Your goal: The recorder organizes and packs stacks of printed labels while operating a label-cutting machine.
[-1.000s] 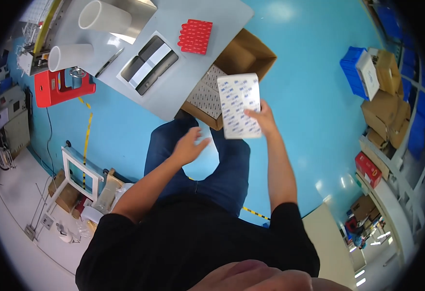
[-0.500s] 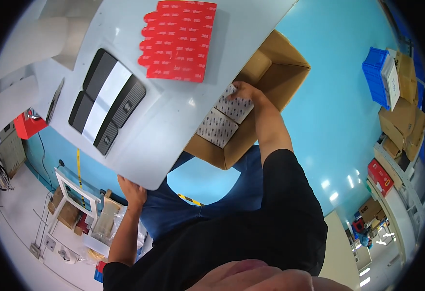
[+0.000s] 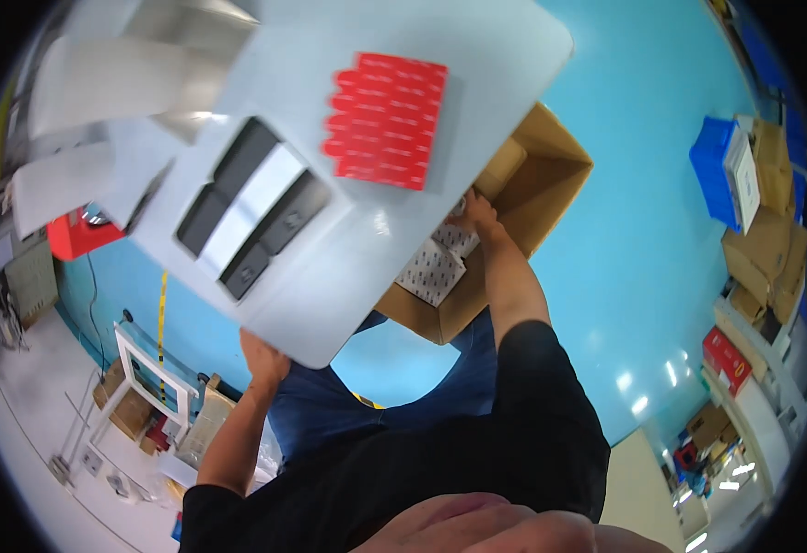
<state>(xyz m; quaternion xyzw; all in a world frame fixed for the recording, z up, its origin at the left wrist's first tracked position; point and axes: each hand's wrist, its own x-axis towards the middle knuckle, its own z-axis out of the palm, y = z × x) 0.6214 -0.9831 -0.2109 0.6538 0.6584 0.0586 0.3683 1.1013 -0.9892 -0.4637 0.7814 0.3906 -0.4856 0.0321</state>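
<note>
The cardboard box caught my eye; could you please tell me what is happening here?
The person's right hand is down in the cardboard box, at the patterned white packs; its grip is unclear. The left hand is at the edge of the grey table. A red scallop-edged pad lies on the table.

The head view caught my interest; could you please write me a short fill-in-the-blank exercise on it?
1. The right hand reaches into an open box made of ____.
2. The scalloped-edged piece on the table is coloured ____.
3. The hand by the table's near corner is the person's ____ one.
Missing words: cardboard; red; left.
</note>
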